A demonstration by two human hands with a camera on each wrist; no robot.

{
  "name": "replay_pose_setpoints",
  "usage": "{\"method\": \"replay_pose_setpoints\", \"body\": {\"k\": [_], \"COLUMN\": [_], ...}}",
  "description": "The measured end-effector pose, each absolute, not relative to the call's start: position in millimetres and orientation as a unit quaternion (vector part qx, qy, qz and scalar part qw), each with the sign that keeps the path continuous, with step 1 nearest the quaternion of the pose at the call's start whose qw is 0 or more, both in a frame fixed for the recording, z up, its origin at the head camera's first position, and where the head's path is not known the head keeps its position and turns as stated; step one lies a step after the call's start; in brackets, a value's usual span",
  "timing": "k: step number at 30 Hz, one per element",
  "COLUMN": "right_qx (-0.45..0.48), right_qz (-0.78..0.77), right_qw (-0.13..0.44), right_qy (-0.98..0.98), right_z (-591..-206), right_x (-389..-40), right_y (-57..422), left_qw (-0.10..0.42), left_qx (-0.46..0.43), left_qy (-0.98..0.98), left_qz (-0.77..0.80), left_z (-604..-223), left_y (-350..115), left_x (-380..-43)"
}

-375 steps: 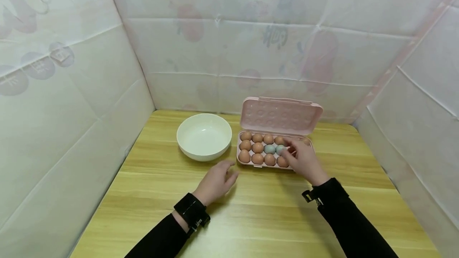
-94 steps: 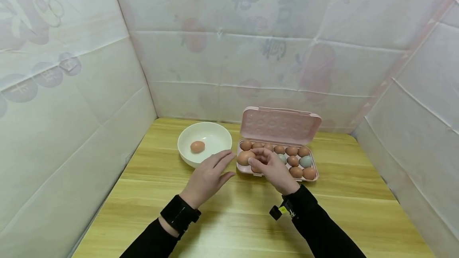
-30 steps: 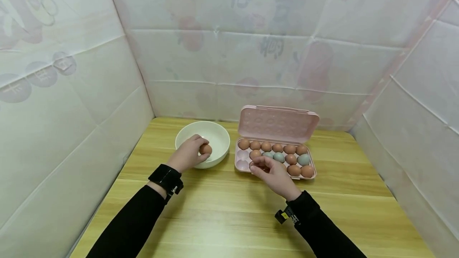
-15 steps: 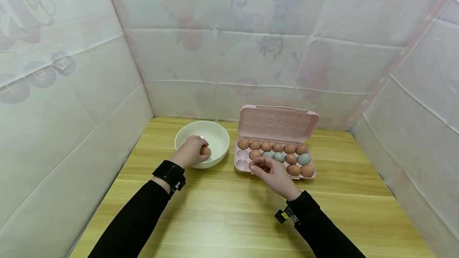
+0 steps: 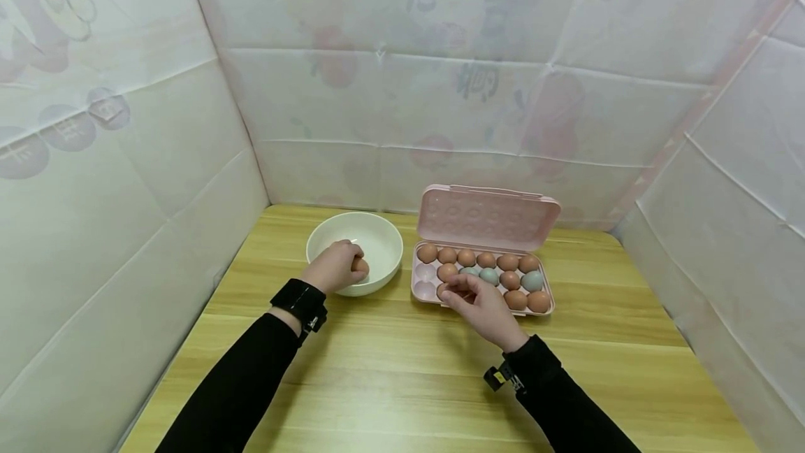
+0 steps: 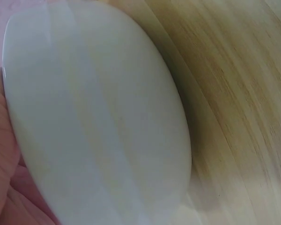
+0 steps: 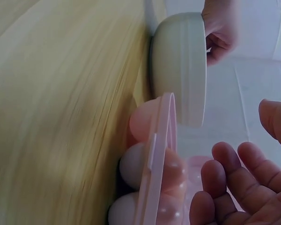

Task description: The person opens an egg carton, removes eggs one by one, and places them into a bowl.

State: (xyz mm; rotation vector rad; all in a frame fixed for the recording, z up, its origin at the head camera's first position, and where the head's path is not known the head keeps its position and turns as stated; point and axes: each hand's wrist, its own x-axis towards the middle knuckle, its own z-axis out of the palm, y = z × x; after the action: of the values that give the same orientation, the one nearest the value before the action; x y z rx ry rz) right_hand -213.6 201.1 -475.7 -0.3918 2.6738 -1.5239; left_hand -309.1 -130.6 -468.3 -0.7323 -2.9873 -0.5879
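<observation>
My left hand reaches over the near rim of the cream bowl and grips a brown egg inside it. Most of that egg is covered by the fingers, and the hand hides part of the bowl's floor. The bowl's outer wall fills much of the left wrist view. My right hand hovers at the front row of the pink egg carton, fingers loosely bent and holding nothing. Brown eggs and a few pale blue-green eggs sit in its wells. Two wells at the left are bare.
The carton's lid stands raised at the back, near the cloth wall. Cloth also encloses both sides. The bowl and carton stand side by side with a narrow gap on the wooden table.
Two brown eggs have left the carton's left end. An egg held by my right hand earlier is gone from it. My left hand moved into the bowl, gripping an egg, and sank slightly.
</observation>
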Motion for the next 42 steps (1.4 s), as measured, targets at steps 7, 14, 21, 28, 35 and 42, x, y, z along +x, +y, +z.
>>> {"method": "replay_pose_setpoints", "body": {"k": [7, 14, 21, 28, 35, 42], "right_qx": [-0.131, -0.166, -0.171, -0.166, -0.169, -0.177], "right_qz": [-0.432, -0.341, -0.303, -0.235, -0.171, -0.093], "right_qw": [-0.014, -0.059, -0.034, -0.016, -0.022, -0.043], "right_qy": [0.892, 0.923, 0.937, 0.958, 0.97, 0.979], "right_z": [-477.5, -472.2, -458.4, -452.6, -450.6, -457.8], "right_x": [-220.6, -234.8, -256.9, -282.7, -306.8, -322.9], "right_y": [205.2, 210.2, 210.4, 199.9, 184.7, 176.0], "left_qw": [-0.006, -0.018, -0.008, -0.003, -0.023, -0.027], "left_qx": [-0.227, -0.225, -0.236, -0.244, -0.216, -0.183], "left_qy": [-0.955, -0.957, -0.959, -0.958, -0.962, -0.97], "left_qz": [-0.189, -0.182, -0.157, -0.154, -0.167, -0.158], "left_z": [-469.3, -467.3, -467.2, -468.5, -467.6, -459.7], "left_y": [-129.8, -130.0, -128.6, -129.9, -130.9, -128.9], "left_x": [-310.1, -311.0, -315.3, -314.9, -314.6, -305.2]}}
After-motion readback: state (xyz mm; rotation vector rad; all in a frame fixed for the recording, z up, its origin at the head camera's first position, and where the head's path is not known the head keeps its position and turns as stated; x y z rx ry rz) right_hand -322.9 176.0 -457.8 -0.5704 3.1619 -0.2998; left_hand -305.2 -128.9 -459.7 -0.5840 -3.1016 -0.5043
